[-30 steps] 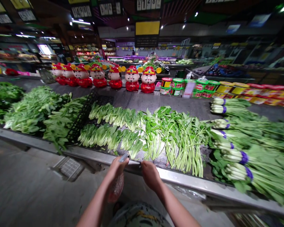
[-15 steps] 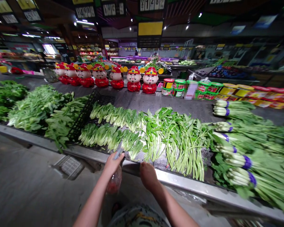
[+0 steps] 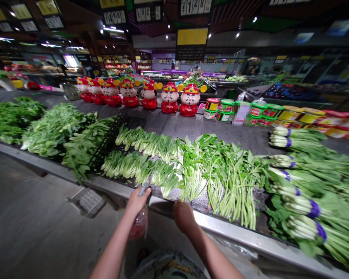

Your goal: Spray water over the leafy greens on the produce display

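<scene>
At the front rim of the vegetable shelf, my left hand [image 3: 137, 200] is closed around a slim grey object [image 3: 144, 188], its kind unclear. A clear plastic bag [image 3: 139, 223] with something reddish inside hangs beneath that hand. My right hand [image 3: 184, 216] is curled into a fist by the metal rim [image 3: 205, 221]; its fingertips are hidden, so I cannot see what it holds. Just beyond the hands lie small bok choy [image 3: 168, 184] in two rows. Beside them, long-stemmed leafy greens [image 3: 227, 186] spread over the perforated shelf.
Bundled greens with purple bands [image 3: 314, 208] lie at the right. Leafy bunches [image 3: 55, 128] fill the left, past a black plastic crate [image 3: 110, 139]. Behind stand several red figure-shaped jars [image 3: 189, 101] and stacked tubs [image 3: 225, 110]. A light crate [image 3: 88, 201] sits low under the shelf.
The view has turned slightly left, so the shelf and goods appear farther right. Both hands keep nearly the same pose by the rim, and the bag still hangs under the left one.
</scene>
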`<state>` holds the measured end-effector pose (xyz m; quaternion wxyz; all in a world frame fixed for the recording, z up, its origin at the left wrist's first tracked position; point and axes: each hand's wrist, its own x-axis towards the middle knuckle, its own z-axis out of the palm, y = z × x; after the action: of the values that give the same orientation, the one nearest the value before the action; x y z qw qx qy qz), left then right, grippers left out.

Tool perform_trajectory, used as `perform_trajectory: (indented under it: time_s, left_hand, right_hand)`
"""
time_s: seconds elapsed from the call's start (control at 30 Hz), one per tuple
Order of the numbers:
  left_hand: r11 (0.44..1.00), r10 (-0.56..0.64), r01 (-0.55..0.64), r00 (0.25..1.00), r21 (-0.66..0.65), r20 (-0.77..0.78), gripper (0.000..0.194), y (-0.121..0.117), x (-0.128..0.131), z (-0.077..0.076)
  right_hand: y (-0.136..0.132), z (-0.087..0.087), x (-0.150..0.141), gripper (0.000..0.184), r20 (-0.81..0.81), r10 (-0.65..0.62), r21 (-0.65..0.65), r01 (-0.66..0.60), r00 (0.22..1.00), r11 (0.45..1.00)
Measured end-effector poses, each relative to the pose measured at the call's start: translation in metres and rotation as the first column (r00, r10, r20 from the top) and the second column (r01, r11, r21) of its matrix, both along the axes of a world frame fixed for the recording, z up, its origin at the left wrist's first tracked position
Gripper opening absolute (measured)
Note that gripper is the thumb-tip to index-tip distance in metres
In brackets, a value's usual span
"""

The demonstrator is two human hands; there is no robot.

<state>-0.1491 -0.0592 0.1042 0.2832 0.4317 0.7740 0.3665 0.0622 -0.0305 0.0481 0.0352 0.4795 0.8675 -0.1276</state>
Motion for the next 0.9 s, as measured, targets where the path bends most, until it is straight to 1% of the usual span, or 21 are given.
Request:
perform_trajectory:
  time_s: [0.13,0.3,0.37,0.5,0.6,0.7,0.77,0.9]
  left_hand:
    - [1.0,0.022,-0.021,0.999,0.016,-0.027,0.042,0.002,-0.005,0.003]
    - [0.996,-0.008,0.001,0.997,-0.094,-0.076,0.042,0.001,-0.009,0.001]
    - [0.994,-0.005,-0.003,0.997,-0.108,-0.078,0.041,-0.001,-0.011,-0.002]
    - [0.998,0.042,-0.045,0.997,-0.049,-0.059,0.042,-0.003,-0.013,-0.006]
    - [0.996,0.088,-0.088,0.995,0.012,-0.049,0.044,-0.002,-0.017,-0.003]
    - [0.994,0.103,-0.102,0.993,0.031,-0.048,0.043,0.0,-0.022,0.002]
    - [0.996,0.094,-0.094,0.993,0.004,-0.069,0.042,0.001,-0.026,0.003]
    - [0.991,0.068,-0.081,0.99,-0.107,-0.123,0.042,0.0,-0.033,0.001]
  right_hand:
    - [0.001,0.0,-0.001,0.024,-0.01,0.002,-0.007,-0.002,1.0,1.0]
    - [0.003,0.004,-0.003,0.025,0.002,-0.027,-0.041,0.027,1.0,0.999]
    - [0.003,0.006,-0.004,0.026,0.005,-0.03,-0.046,0.03,1.0,0.999]
    - [0.005,0.005,-0.006,0.028,0.022,-0.019,-0.05,0.02,1.0,0.999]
    - [0.006,0.003,-0.007,0.028,0.023,-0.026,-0.051,0.027,0.999,0.998]
    - [0.006,0.002,-0.008,0.028,0.027,-0.027,-0.05,0.028,0.999,0.998]
    - [0.006,0.002,-0.009,0.028,0.035,-0.032,-0.047,0.034,0.999,0.998]
    - [0.006,0.0,-0.01,0.027,0.052,-0.037,-0.053,0.04,0.998,0.998]
